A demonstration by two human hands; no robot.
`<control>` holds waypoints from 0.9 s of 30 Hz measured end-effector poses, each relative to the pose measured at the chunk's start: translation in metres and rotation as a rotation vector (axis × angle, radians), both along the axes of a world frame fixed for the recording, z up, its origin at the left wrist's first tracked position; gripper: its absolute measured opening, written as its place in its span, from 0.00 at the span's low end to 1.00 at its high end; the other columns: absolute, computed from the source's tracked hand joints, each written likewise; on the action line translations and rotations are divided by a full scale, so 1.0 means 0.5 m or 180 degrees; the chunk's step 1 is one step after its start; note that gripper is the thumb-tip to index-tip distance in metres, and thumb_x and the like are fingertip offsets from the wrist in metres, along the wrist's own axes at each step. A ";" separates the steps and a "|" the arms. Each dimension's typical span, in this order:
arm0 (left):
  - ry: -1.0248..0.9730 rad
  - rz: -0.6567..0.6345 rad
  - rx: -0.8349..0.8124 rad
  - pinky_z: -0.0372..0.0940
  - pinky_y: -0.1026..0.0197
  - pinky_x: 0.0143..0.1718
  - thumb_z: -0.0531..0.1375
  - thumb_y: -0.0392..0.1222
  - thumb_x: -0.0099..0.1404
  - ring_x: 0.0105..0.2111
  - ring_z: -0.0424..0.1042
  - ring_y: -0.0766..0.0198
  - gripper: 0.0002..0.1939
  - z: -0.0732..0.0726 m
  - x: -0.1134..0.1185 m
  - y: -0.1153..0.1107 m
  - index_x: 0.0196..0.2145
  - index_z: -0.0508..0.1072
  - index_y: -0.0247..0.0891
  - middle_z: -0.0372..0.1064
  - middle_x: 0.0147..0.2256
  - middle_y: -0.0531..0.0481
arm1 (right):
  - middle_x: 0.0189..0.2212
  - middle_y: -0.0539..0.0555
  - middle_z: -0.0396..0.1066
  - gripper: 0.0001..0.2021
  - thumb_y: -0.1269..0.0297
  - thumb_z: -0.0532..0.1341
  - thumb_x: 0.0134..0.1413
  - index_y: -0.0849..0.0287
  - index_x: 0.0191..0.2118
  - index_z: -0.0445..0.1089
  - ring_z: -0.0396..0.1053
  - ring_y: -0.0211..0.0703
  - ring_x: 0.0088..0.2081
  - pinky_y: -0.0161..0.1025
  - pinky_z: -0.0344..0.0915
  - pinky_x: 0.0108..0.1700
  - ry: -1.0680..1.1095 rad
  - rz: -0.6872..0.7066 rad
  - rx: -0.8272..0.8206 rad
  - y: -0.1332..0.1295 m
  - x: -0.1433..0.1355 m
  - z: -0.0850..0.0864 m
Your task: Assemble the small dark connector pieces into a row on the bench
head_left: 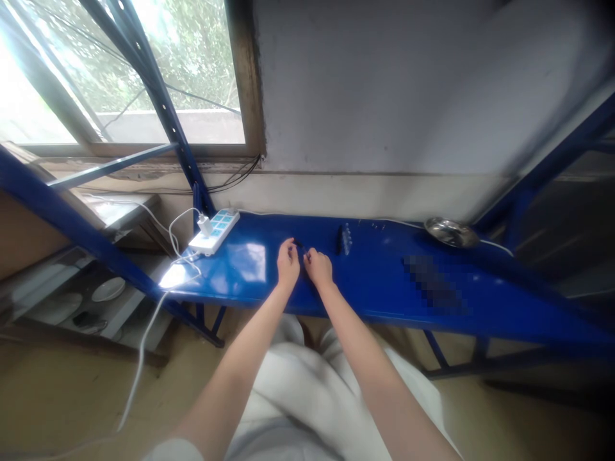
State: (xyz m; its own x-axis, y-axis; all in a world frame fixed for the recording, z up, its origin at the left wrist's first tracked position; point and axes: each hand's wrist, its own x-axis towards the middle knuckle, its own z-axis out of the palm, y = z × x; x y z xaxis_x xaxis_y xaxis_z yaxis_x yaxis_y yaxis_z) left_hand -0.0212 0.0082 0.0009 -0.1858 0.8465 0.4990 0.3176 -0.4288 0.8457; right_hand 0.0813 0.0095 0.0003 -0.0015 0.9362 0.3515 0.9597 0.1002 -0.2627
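Note:
My left hand [288, 266] is above the blue bench, its fingers closed around a small dark piece [298, 243] whose kind I cannot make out. Close beside it, my right hand [318, 266] has its fingertips pinched together near the lower end of that piece. Whatever lies between the right fingertips is too small to name. Just right of the hands is a short row of black pieces [339, 240], with a row of clear pieces [346, 239] alongside. A few tiny brass-coloured bits [375, 225] lie farther back.
The blue bench [369, 288] runs along the wall. On its left stands a white power strip [216, 232] with a plug and trailing cable [144, 346]. A shiny metal dish [451, 232] and a blurred-out dark object [435, 283] are on the right. Blue posts [163, 109] rise at the sides.

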 end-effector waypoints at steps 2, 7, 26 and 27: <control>0.0057 -0.0054 0.0041 0.63 0.62 0.40 0.48 0.37 0.65 0.38 0.66 0.66 0.16 -0.001 0.000 -0.001 0.50 0.63 0.40 0.65 0.40 0.46 | 0.27 0.57 0.70 0.11 0.66 0.48 0.58 0.62 0.34 0.65 0.67 0.42 0.30 0.35 0.54 0.32 0.0023 0.0006 0.0004 0.000 0.000 -0.001; 0.0240 -0.0111 0.0167 0.64 0.62 0.38 0.48 0.36 0.64 0.38 0.66 0.65 0.18 -0.004 -0.002 0.001 0.51 0.65 0.41 0.65 0.39 0.46 | 0.27 0.57 0.71 0.09 0.67 0.49 0.57 0.62 0.34 0.65 0.67 0.41 0.29 0.35 0.54 0.32 0.0077 -0.0015 0.0003 0.000 0.000 -0.001; 0.0533 -0.0365 0.0195 0.64 0.62 0.42 0.49 0.27 0.58 0.39 0.68 0.66 0.23 -0.011 -0.002 0.006 0.48 0.71 0.43 0.68 0.39 0.48 | 0.25 0.53 0.70 0.10 0.61 0.50 0.56 0.60 0.32 0.65 0.66 0.39 0.27 0.32 0.52 0.28 0.0657 -0.0020 0.0175 0.005 0.007 -0.014; 0.0536 -0.0374 0.0179 0.64 0.62 0.42 0.49 0.27 0.58 0.39 0.68 0.66 0.23 -0.013 -0.002 0.006 0.48 0.71 0.43 0.69 0.40 0.48 | 0.25 0.53 0.70 0.10 0.61 0.50 0.56 0.60 0.32 0.65 0.66 0.39 0.27 0.32 0.52 0.28 0.0675 -0.0021 0.0181 0.005 0.007 -0.015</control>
State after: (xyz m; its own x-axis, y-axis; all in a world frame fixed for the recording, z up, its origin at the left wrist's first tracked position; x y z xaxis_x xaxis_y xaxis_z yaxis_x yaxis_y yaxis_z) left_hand -0.0221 0.0115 -0.0054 0.0025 0.8274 0.5616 0.3974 -0.5162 0.7587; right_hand 0.0846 0.0122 -0.0070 0.0843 0.9146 0.3955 0.8842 0.1143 -0.4529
